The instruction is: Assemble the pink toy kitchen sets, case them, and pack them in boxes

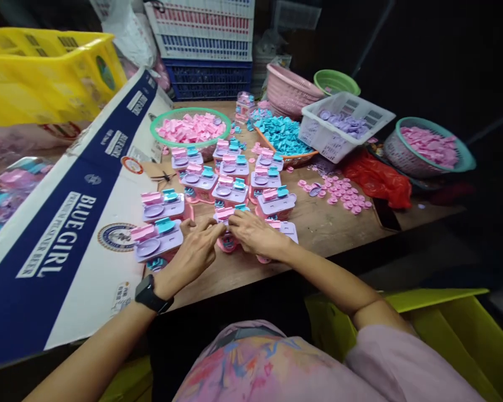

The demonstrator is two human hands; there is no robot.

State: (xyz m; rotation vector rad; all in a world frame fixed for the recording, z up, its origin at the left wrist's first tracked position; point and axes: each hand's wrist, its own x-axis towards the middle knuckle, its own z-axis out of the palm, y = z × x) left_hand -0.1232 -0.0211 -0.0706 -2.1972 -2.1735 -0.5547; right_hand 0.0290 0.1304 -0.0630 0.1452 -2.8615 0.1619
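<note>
My left hand (198, 243), a black watch on its wrist, has its fingers bent over the left side of a small plastic toy (224, 214). From the other side my right hand (255, 231) grips the same toy, fingers pressed onto its top. The toy has a purple top with pink and turquoise pieces; my fingers hide most of it. Similar toys stand around it, one (159, 241) beside my left hand and another (288, 230) partly behind my right hand. Their tops carry a round purple dish and upright pink and turquoise parts.
Behind the toys are a green basket of pink pieces (154, 129), turquoise pieces (281, 135) in an orange tray, and a white basket (318, 134) of purple pieces. Small pink discs (347, 195) lie right, near a phone (386, 214). A cardboard panel (88, 223) slants along the left.
</note>
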